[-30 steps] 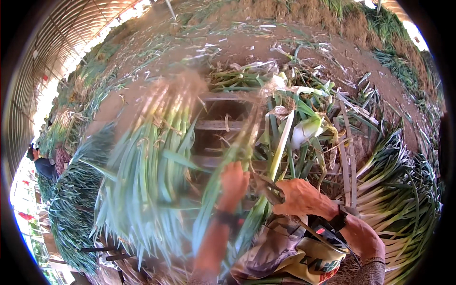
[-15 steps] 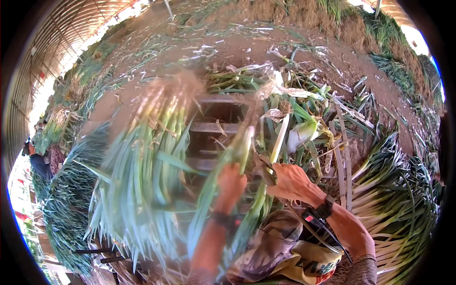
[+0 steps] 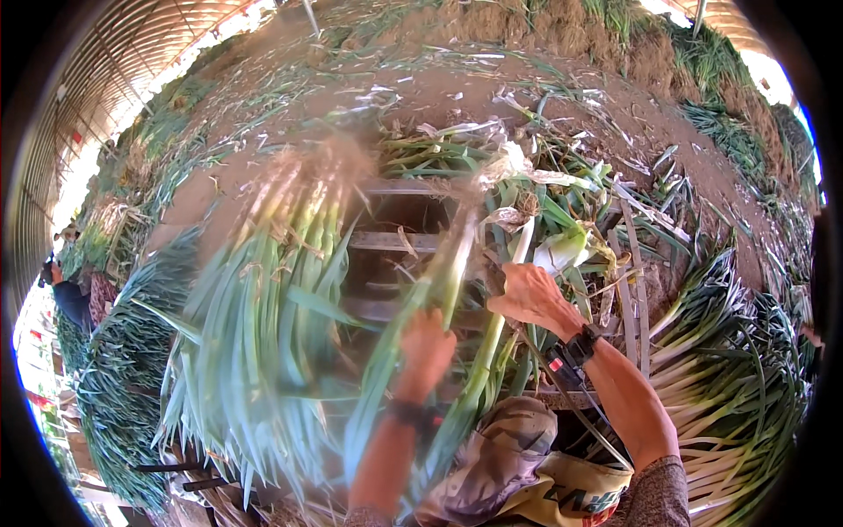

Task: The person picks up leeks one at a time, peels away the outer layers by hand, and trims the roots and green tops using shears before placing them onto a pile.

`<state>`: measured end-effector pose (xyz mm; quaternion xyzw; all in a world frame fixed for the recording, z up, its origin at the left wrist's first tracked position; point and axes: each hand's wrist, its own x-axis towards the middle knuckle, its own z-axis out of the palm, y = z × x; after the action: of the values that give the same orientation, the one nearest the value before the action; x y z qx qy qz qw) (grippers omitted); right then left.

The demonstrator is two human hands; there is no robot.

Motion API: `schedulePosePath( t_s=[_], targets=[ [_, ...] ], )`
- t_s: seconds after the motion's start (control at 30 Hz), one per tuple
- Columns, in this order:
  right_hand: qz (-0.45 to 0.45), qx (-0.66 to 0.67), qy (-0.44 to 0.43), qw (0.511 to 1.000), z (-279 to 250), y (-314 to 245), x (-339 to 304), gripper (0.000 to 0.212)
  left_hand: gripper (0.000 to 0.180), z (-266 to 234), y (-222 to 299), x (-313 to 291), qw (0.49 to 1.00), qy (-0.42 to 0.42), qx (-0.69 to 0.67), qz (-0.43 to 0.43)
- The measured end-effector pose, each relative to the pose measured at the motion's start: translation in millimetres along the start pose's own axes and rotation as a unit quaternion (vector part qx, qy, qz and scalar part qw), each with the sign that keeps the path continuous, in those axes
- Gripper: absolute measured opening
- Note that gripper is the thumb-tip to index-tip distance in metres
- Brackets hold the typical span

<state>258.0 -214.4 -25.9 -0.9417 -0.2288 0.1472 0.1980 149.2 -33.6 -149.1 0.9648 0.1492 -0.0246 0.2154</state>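
Observation:
My left hand (image 3: 428, 347) is closed around the green leaves of a leek (image 3: 457, 259). The leek tilts up and away, its pale stem and roots blurred. My right hand (image 3: 533, 300) is closed on a dark, nozzle-like tool (image 3: 494, 279), mostly hidden by the fingers, beside that pale stem. Another leek stalk (image 3: 520, 250) stands just beyond the right fingers. To the left lies a large bunch of leeks (image 3: 272, 290), brown roots at the far end and leaves hanging toward me.
Under the leeks is a slatted metal rack (image 3: 395, 241). Peeled leeks (image 3: 702, 386) lie heaped at the right, and a leafy green pile (image 3: 132, 369) at the left. Stripped leaves (image 3: 580, 184) sit beyond my right hand. A thin hose (image 3: 593, 429) passes below my right wrist. A person (image 3: 72, 294) shows at the far left.
My right hand has shifted slightly up and away, its forearm moving left. The leek's pale stem shows longer and more upright. My left hand keeps nearly the same place.

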Motion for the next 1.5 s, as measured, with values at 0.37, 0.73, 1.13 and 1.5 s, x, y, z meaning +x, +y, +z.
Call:
schedulePosePath(
  t_s=[0.37,0.73,1.13,1.5],
  targets=[
    [-0.032,0.049,-0.094,0.994,-24,4,-75,0.041,0.038,2,19,-4,1.000,-0.004,-0.021,0.009],
    [-0.053,0.084,-0.120,0.988,-22,5,-132,0.068,0.051,24,-20,-15,0.973,0.109,-0.191,0.068],
    [-0.091,0.081,-0.185,0.975,-21,-15,-137,0.048,0.050,19,-9,-27,0.982,0.115,-0.134,0.073],
    [-0.057,0.043,-0.113,0.991,-5,-5,-110,0.047,0.040,18,-1,-36,0.990,0.099,0.018,0.100]
  ],
)
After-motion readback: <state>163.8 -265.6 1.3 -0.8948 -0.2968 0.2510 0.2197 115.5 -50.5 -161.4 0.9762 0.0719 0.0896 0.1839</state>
